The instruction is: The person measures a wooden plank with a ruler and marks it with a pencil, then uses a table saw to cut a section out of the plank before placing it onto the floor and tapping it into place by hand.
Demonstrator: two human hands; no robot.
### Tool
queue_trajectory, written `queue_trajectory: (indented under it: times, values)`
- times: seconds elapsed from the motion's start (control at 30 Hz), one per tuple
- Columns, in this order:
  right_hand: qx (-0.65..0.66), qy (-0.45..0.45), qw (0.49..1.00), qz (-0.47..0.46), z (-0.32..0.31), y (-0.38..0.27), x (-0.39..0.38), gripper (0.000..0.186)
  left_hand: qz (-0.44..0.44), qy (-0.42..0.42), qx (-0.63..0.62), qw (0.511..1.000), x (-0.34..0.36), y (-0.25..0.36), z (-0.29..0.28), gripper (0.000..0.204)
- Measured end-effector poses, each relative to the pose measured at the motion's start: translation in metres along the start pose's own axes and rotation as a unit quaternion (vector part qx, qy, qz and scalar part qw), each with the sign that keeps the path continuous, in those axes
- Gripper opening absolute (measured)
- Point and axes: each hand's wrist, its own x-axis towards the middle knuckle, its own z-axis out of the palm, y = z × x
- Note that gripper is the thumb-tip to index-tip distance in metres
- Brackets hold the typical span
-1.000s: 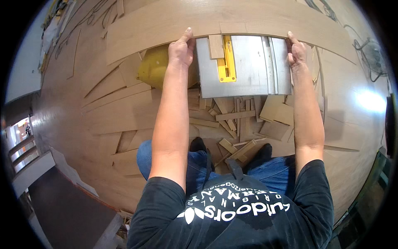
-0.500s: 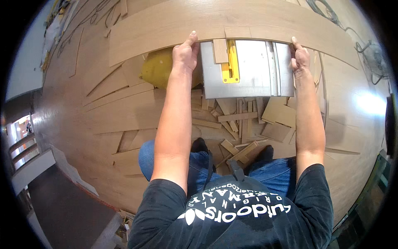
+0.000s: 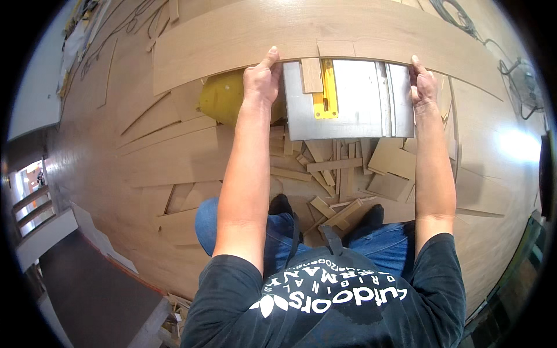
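Note:
A long wood-look floor plank lies across the far part of a small table saw with a grey metal top. My left hand grips the plank's near edge left of the saw, thumb on top. My right hand holds the same edge at the saw's right side, its fingers partly hidden beneath. Thin lines mark a small rectangle at the plank's near edge. Against that edge rests a short wood piece, beside the saw's yellow insert. The plank hides the insert's far end.
Several wood offcuts litter the floor between the saw and my feet. A yellow object sits left of the saw. Loose boards spread to the left. Coiled cable lies at the far right, near a clear bag-like item.
The saw, plank and both hands appear slightly lower and farther right in the picture. Both hands keep their grip on the plank.

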Motion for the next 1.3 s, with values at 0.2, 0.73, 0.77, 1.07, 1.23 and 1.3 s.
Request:
queue_trajectory:
  times: [0.2, 0.73, 0.77, 1.07, 1.23, 1.3]
  values:
    - [-0.007, 0.01, 1.0, -0.002, 0.008, -0.002, 0.001, 0.022, -0.01, 0.006, 0.003, 1.0, 0.005, 0.002, 0.004, 0.018]
    - [-0.022, 0.028, 0.999, -0.011, 0.004, 0.0, -0.004, 0.026, 0.002, 0.005, 0.0, 1.0, 0.006, -0.004, -0.002, 0.02]
    - [-0.027, 0.043, 0.999, -0.013, 0.008, -0.001, -0.009, 0.026, 0.009, 0.002, -0.005, 1.0, 0.005, -0.005, -0.001, 0.018]
    - [0.011, 0.042, 0.999, -0.019, 0.009, 0.003, -0.006, 0.018, 0.013, 0.008, -0.001, 1.0, 0.005, -0.01, -0.001, 0.018]
    - [0.011, 0.002, 0.998, 0.063, 0.035, -0.015, 0.031, 0.017, -0.001, 0.006, 0.006, 1.0, 0.049, 0.003, 0.009, 0.017]
    - [0.107, 0.023, 0.991, 0.071, 0.03, -0.013, 0.078, 0.014, -0.006, 0.017, -0.004, 1.0, 0.072, 0.01, 0.016, 0.02]
